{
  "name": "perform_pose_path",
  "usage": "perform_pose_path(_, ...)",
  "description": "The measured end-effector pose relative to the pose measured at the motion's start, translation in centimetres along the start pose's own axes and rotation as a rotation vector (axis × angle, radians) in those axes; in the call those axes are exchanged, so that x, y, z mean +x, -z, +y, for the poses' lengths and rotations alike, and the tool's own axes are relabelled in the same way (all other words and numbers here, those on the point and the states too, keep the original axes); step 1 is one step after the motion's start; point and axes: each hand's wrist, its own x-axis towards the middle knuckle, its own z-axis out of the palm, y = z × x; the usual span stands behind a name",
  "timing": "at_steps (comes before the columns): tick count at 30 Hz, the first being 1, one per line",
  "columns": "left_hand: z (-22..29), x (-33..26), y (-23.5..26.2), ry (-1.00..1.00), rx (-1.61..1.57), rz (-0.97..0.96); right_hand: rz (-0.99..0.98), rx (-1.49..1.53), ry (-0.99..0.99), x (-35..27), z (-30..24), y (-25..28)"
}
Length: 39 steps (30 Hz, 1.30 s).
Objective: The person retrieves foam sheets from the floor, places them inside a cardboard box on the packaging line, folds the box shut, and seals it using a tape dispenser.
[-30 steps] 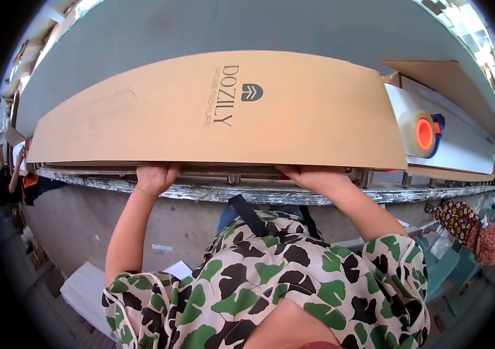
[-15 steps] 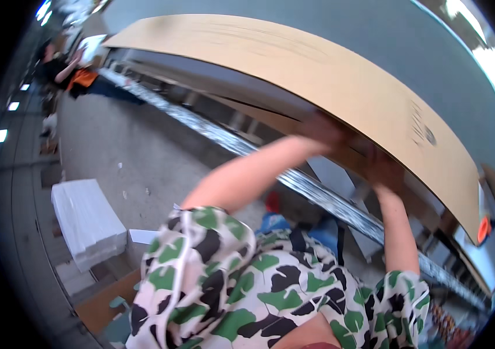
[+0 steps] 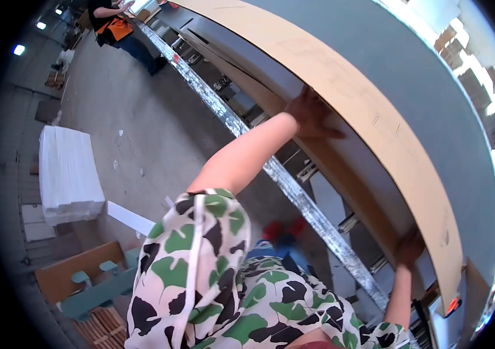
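Note:
A long tan cardboard carton (image 3: 369, 110) stretches across the right half of the view, its side toward me gaping. My left hand (image 3: 310, 116) reaches into the gap under the upper cardboard flap, fingers spread against a pale grey inner surface (image 3: 361, 151). Farther down the same gap, near the carton's near end, is my right hand (image 3: 410, 249); shadow and the flap's edge obscure its fingers. A lower cardboard strip (image 3: 346, 180) runs beneath both hands.
A scuffed metal rail (image 3: 299, 198) runs diagonally between my body and the carton. White stacked sheets (image 3: 70, 171) stand at left, above a green metal piece (image 3: 99, 294). An orange-handled tool (image 3: 454, 305) lies by the carton's near end. Another person (image 3: 122, 32) stands at the far left.
My hands have moved apart: the left went farther along the gap, the right came toward the carton's near end. The view has turned, and the carton now slants more steeply.

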Motion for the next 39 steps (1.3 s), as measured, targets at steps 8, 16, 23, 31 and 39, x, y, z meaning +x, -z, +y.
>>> perform_pose_path(8,-2.9,0.1,-0.6,-0.012,-0.368,0.199,-0.062,0.243,0.415,8.0,-24.5,1.8)
perform_pose_path(16,-23.7,-4.3,1.8,0.147,0.179,0.443,-0.086,0.288,0.263,7.4,-24.9,-0.8)
perform_pose_path(23,-26.6,1.8,2.3,0.1,-0.103,0.002,0.019,-0.095,0.339,8.5,-25.5,-1.2)
perform_pose_path(31,-47.0,3.8,0.4,0.2,0.096,0.324,-0.247,0.255,0.048,9.1,-26.8,-1.2)
perform_pose_path(39,-58.5,2.8,-4.7,0.384,-0.061,0.298,-0.274,0.129,0.031,5.7,-25.7,-3.6)
